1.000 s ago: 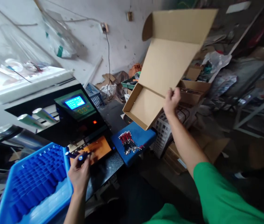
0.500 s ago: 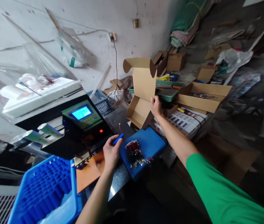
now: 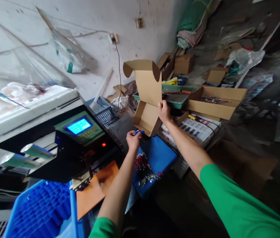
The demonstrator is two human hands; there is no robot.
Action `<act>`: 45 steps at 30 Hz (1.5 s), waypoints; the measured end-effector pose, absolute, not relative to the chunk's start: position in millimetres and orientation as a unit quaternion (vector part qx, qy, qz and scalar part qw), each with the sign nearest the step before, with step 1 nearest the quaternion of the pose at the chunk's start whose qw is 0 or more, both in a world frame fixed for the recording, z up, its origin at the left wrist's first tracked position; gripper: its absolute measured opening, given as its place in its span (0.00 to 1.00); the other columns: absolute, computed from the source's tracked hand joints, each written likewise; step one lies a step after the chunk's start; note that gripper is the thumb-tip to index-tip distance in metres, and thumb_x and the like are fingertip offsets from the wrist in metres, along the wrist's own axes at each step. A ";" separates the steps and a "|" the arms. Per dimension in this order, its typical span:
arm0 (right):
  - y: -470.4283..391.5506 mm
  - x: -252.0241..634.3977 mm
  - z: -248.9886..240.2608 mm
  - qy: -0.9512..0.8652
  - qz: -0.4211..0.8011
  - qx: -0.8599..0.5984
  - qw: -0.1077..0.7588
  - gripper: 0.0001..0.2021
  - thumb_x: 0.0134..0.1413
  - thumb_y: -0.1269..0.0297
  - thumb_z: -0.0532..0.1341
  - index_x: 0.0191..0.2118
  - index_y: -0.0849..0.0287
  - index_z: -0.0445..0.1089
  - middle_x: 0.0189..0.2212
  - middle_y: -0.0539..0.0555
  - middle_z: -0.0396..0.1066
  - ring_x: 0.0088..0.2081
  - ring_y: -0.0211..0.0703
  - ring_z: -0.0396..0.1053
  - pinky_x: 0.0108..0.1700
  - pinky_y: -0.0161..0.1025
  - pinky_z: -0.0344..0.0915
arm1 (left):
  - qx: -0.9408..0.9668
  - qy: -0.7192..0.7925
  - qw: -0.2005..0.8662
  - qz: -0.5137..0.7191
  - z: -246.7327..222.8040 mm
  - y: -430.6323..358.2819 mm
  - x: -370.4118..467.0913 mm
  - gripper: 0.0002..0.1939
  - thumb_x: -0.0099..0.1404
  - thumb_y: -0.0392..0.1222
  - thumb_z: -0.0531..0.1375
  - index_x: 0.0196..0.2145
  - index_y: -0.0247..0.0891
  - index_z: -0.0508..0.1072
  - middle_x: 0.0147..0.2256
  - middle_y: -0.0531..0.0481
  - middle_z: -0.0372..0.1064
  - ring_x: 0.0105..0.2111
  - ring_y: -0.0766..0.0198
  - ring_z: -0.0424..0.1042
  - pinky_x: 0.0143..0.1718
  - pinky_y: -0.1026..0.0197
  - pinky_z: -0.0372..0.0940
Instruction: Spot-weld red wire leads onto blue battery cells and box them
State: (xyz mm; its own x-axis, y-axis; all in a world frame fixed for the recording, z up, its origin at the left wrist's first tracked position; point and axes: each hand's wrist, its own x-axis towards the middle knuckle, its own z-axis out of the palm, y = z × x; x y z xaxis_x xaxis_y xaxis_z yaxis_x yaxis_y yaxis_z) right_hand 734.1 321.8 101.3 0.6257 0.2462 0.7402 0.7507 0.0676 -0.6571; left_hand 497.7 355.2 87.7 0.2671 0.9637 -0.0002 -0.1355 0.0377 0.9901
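Observation:
My left hand [image 3: 133, 140] pinches a small blue piece [image 3: 139, 132] at the lower left edge of an open cardboard box [image 3: 146, 119]. My right hand [image 3: 164, 111] grips that box at its right side, where the raised lid meets the body. The box is tilted, its opening facing me. Below it, a blue pad [image 3: 157, 152] bears a pile of short red and dark wires [image 3: 145, 170] with metallic ends, just under my left forearm.
To the left stands a black machine with a lit screen [image 3: 79, 126], an orange sheet [image 3: 97, 188] before it. A blue crate [image 3: 73, 205] sits lower left. At right are a green tray [image 3: 179, 102] and a cardboard box of wires [image 3: 213, 107].
My left hand has moved up and right with the blue piece, from beside the machine to the box. My right hand still holds the box. The view has shifted slightly.

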 end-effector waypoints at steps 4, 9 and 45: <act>320.5 733.2 101.1 -0.377 -0.202 -0.657 0.621 0.12 0.70 0.55 0.51 0.38 0.58 0.59 0.35 0.61 0.70 0.40 0.47 0.70 0.42 0.38 0.62 | 0.537 0.391 0.583 0.469 81.8 359.0 521.9 0.16 0.49 0.32 0.65 0.34 0.37 0.62 0.22 0.57 0.63 0.21 0.69 0.67 0.29 0.65 0.62; 320.4 733.9 100.3 -0.381 -0.220 -0.655 0.614 0.15 0.72 0.52 0.49 0.39 0.59 0.60 0.36 0.63 0.71 0.41 0.48 0.71 0.41 0.38 0.63 | 0.645 0.449 0.504 0.357 71.5 362.7 536.6 0.13 0.48 0.37 0.68 0.29 0.36 0.67 0.22 0.54 0.66 0.22 0.69 0.65 0.27 0.65 0.57; 325.1 733.1 98.0 -0.378 -0.226 -0.664 0.604 0.20 0.72 0.47 0.45 0.41 0.58 0.62 0.38 0.65 0.73 0.44 0.52 0.73 0.43 0.42 0.66 | 0.955 0.214 0.164 0.121 52.9 366.3 522.9 0.24 0.60 0.35 0.58 0.54 0.43 0.73 0.54 0.44 0.71 0.64 0.50 0.59 0.68 0.40 0.39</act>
State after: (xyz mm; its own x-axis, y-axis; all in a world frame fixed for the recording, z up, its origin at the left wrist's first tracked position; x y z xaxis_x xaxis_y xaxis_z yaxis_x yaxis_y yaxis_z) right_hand 733.1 325.1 98.0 0.6129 0.2295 0.7561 0.7745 0.0152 -0.6324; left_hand 522.9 366.3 52.9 0.8787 0.4493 0.1611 0.3697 -0.8542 0.3657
